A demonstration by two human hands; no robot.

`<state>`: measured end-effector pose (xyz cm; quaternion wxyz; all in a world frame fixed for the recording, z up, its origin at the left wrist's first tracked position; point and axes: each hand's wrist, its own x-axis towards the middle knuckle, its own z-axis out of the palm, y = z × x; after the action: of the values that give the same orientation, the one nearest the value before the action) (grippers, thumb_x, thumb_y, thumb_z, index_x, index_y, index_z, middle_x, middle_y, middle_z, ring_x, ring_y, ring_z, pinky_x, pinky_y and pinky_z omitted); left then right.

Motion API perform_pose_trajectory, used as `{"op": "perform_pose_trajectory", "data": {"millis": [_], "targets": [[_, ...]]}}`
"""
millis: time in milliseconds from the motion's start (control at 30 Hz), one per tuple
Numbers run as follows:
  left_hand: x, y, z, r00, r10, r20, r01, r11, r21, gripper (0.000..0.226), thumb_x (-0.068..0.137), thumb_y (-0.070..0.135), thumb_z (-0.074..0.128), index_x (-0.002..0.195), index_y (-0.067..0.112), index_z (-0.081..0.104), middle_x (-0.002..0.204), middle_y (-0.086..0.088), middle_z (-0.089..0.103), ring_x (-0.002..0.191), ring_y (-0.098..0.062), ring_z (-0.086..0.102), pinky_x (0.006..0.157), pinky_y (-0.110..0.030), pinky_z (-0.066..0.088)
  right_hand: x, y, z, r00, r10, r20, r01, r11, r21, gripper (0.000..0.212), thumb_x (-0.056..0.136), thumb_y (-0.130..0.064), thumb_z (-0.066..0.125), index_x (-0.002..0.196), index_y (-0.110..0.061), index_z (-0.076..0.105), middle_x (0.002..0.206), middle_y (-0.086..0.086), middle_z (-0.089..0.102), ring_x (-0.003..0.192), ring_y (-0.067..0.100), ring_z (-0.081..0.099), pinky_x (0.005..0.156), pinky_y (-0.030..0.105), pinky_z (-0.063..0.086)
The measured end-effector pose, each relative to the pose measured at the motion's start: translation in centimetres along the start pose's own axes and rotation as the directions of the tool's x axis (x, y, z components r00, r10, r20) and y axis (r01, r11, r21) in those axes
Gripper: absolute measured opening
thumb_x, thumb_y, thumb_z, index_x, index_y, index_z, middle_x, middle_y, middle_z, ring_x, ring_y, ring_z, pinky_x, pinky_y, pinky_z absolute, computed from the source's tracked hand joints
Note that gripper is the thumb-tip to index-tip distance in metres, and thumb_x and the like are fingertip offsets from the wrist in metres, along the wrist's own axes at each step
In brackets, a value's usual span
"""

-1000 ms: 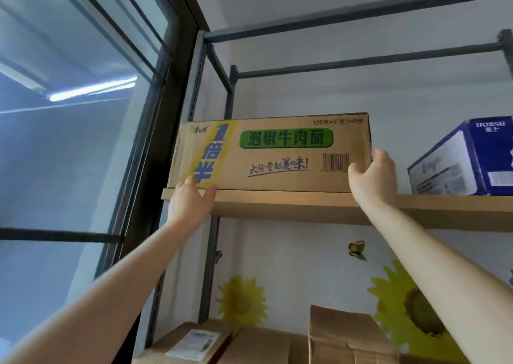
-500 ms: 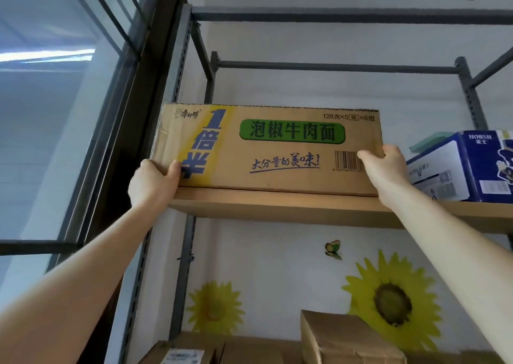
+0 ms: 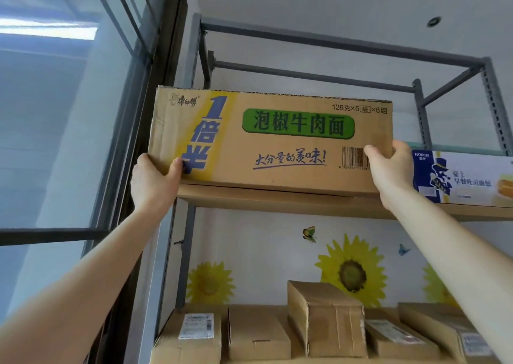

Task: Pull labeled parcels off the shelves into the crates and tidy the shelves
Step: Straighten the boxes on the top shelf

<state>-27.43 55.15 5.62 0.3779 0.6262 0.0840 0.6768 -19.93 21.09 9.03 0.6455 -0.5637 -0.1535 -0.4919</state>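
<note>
Left hand (image 3: 154,180): fingers curled round the carton's (image 3: 277,141) lower left corner.
Right hand (image 3: 391,166): gripping its lower right corner.
Carton: on the top shelf (image 3: 277,201).

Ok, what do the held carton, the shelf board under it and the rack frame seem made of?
Noodle carton: brown corrugated cardboard, matte and printed; its ragged top edge and creased corner show it. Shelf board: tan, matte, plain edge; likely fibreboard or wood, cannot tell which. Rack frame: grey painted metal, probably steel; rows of punched holes along the uprights.
</note>
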Motion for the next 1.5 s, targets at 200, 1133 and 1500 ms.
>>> {"op": "perform_pose_trajectory", "data": {"millis": [200,1133,1500], "targets": [[-5.0,0.1,-2.9,0.999,-0.034,0.02,0.036,0.993,-0.115,0.064,0.079,0.053,0.061,0.121,0.009,0.043,0.117,-0.011,0.055,0.103,-0.026,0.054,0.084,-0.038,0.046,-3.9,0.7,-5.0,0.994,0.017,0.11,-0.012,0.999,-0.048,0.048,0.082,-0.054,0.056,0.115,-0.022,0.045,0.101,-0.009,0.052,0.086,0.007,0.05,0.07,0.024,0.035],[-23.6,-3.6,-10.7,0.92,-0.291,0.261,0.391,0.706,-0.59,0.047,0.095,0.029,0.047,0.137,0.04,0.031,0.137,-0.004,0.05,0.124,-0.02,0.051,0.091,-0.035,0.049,-16.7,7.1,-16.8,0.664,0.596,0.452,-0.748,0.547,0.377,0.033,0.085,-0.02,0.06,0.114,-0.016,0.044,0.126,0.013,0.051,0.119,0.027,0.048,0.103,0.039,0.041],[-24.0,-3.6,-10.5,0.92,-0.321,0.226,0.391,0.783,-0.483,0.051,0.095,0.033,0.045,0.141,0.037,0.024,0.14,-0.002,0.047,0.128,-0.02,0.045,0.096,-0.039,0.042,-17.3,7.7,-16.9,0.706,0.583,0.403,-0.699,0.665,0.263,0.055,0.083,-0.036,0.061,0.131,-0.022,0.038,0.135,0.01,0.049,0.116,0.029,0.054,0.105,0.045,0.037]]}}
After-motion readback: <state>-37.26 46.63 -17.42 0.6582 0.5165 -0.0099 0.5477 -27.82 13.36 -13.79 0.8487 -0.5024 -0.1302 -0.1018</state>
